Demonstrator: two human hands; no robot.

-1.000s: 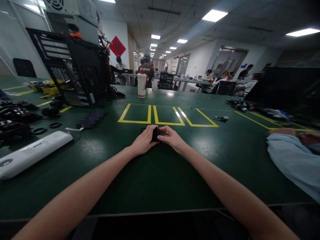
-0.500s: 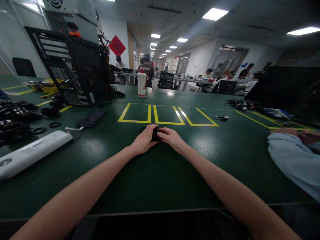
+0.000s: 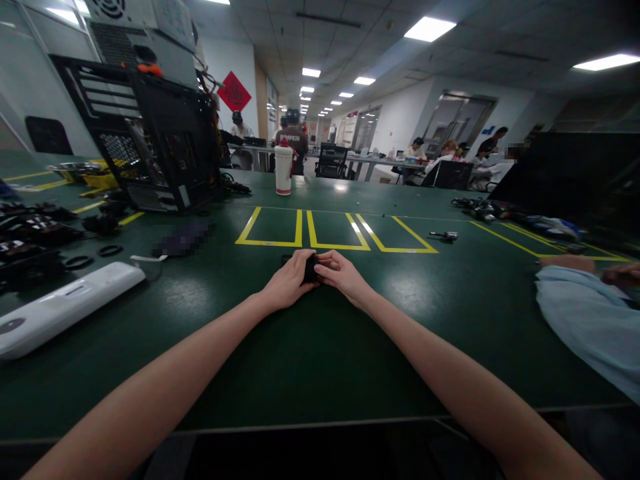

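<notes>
Arms (image 3: 210, 347) angled inward; left hand (image 3: 289, 281) clamped on black object (image 3: 311, 269) (partly hidden), right hand (image 3: 345, 277) pinching it.

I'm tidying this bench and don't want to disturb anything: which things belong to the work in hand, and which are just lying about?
In hand:
- black part, between the left hand and right hand

Apparently just lying about, untouched by either hand:
- white cup
- long white device
- computer case
- small metal tool
</notes>
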